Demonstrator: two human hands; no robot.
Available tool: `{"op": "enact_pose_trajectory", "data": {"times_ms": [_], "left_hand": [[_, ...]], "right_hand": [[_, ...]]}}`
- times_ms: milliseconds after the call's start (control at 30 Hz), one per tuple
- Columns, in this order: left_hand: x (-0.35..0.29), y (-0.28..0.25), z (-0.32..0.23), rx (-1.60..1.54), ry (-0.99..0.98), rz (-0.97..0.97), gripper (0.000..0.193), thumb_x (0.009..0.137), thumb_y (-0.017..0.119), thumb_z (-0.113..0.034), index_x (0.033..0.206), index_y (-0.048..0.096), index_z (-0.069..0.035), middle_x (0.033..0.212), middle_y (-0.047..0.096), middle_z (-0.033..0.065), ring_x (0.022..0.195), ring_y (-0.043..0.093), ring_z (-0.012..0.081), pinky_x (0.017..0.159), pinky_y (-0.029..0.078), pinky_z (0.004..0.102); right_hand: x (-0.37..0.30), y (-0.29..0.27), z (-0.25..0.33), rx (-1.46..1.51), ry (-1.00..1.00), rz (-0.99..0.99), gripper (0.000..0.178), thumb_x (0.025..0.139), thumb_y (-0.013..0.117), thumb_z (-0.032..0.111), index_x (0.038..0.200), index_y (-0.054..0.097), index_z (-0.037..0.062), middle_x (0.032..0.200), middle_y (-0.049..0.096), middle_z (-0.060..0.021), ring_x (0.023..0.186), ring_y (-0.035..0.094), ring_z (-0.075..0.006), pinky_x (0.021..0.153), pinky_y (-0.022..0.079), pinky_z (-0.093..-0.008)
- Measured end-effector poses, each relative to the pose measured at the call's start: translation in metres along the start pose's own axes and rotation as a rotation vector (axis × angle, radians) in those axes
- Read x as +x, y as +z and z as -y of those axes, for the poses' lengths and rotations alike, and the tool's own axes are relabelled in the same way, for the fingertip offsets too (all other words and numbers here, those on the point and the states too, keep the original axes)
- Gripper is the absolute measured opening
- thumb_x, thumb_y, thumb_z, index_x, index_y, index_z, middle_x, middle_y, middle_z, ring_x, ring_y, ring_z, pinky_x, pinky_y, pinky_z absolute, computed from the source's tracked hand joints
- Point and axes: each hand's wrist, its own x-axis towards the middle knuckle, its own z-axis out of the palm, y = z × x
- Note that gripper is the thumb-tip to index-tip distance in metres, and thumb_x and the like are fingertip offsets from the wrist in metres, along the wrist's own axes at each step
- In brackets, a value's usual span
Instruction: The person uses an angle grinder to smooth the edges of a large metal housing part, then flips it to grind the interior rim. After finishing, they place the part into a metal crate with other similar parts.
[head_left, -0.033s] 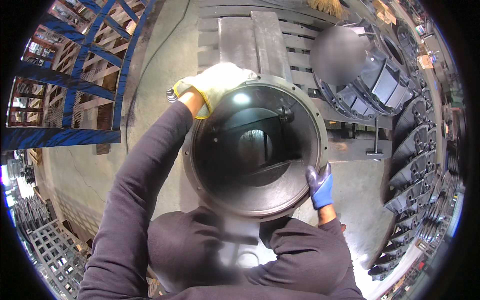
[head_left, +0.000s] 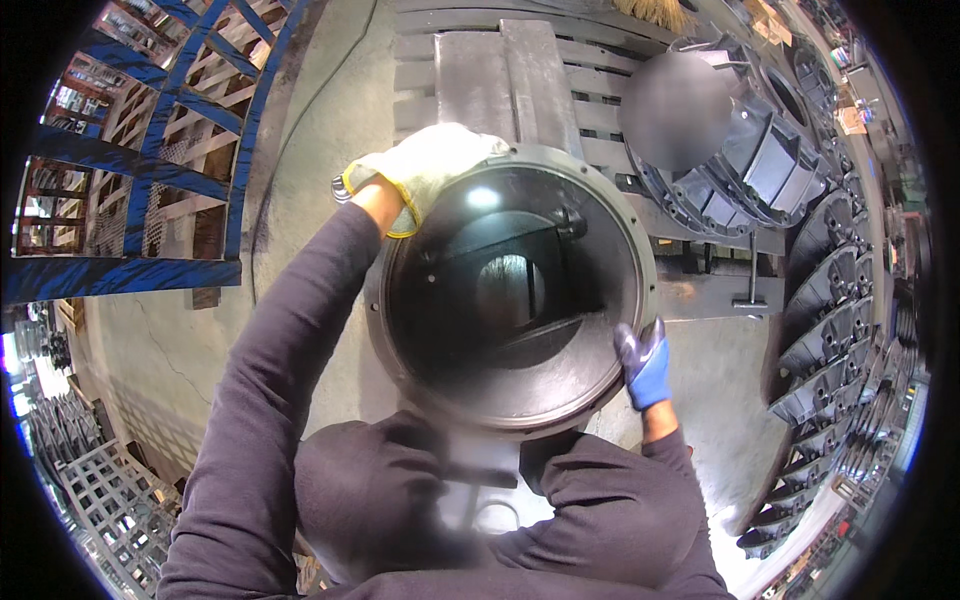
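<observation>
A large round dark metal housing (head_left: 575, 375) rests before me between my knees, its flanged rim dotted with small holes and its inside smooth and shiny. My left hand (head_left: 430, 165), in a white glove with a yellow cuff, is closed over the upper left of the rim; its fingertips point right. A small silvery metal end (head_left: 341, 188) shows beside that wrist, and what the fingers hold is hidden. At the lower right, my right hand (head_left: 646, 368), in a blue glove with dark fingertips, grips the rim with one digit over the inner edge.
A slatted pallet (head_left: 610, 85) with a flat metal block (head_left: 475, 85) lies beyond. Another ribbed housing (head_left: 750, 165) sits at the far right, partly behind a blurred patch. A blue rack (head_left: 140, 270) stands left; several dark castings (head_left: 825, 335) line the right. A T-shaped bar (head_left: 752, 280) stands near the pallet edge.
My right hand has slid slightly upward along the rim. The left hand has shifted a touch to the left. The housing stays practically in place.
</observation>
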Motion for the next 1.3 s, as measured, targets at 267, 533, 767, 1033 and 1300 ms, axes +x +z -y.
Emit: {"op": "enact_pose_trajectory", "data": {"times_ms": [267,533,767,1033,1300], "left_hand": [[-0.104,0.038,-0.015,-0.195,-0.488,-0.113,0.048,0.104,0.058,-0.025,0.15,0.062,-0.01,0.134,0.075,0.0182,0.122,0.073,0.0376,0.107,0.056,0.0424],[-0.235,0.087,-0.051,-0.876,-0.67,-0.136,0.036,0.109,0.061,-0.019,0.145,0.065,-0.012,0.136,0.077,0.01,0.129,0.072,0.0262,0.116,0.052,0.0374],[-0.173,0.059,-0.044,-1.147,-0.845,-0.287,0.053,0.102,0.081,-0.044,0.125,0.077,0.002,0.109,0.079,0.006,0.094,0.071,0.0138,0.088,0.058,0.0326],[-0.18,0.092,-0.068,-1.297,-1.131,-0.388,0.06,0.1,0.079,-0.054,0.123,0.074,0.002,0.104,0.079,0.0142,0.087,0.076,0.0248,0.077,0.063,0.0367],[-0.174,0.086,-0.075,-1.365,-1.111,-0.367,0.038,0.105,0.077,-0.047,0.103,0.077,-0.009,0.09,0.075,0.0045,0.078,0.072,0.0194,0.071,0.06,0.035]], "right_hand": [[0.207,-0.021,0.11,-0.413,-0.329,0.013,0.081,0.096,0.078,0.059,0.157,0.058,0.0099,0.135,0.074,-0.0275,0.126,0.071,-0.0458,0.11,0.055,-0.0515],[0.108,-0.042,0.1,-0.339,-0.635,-0.488,0.064,0.099,0.081,0.035,0.151,0.062,0.0029,0.129,0.076,-0.0302,0.118,0.075,-0.0449,0.104,0.059,-0.0487],[0.001,0.016,0.029,0.044,-0.218,-0.128,0.066,0.106,0.076,0.038,0.156,0.053,0.0007,0.139,0.071,-0.0217,0.125,0.069,-0.0313,0.107,0.055,-0.044],[0.065,-0.003,0.016,0.228,-0.257,-0.118,0.059,0.111,0.069,0.038,0.153,0.059,-0.0025,0.147,0.07,-0.0189,0.13,0.069,-0.0249,0.114,0.051,-0.0389],[-0.169,-0.049,-0.149,-0.177,0.525,-0.415,0.053,0.105,0.074,0.03,0.148,0.065,0.0006,0.144,0.069,-0.0237,0.132,0.069,-0.0322,0.11,0.054,-0.0431]]}}
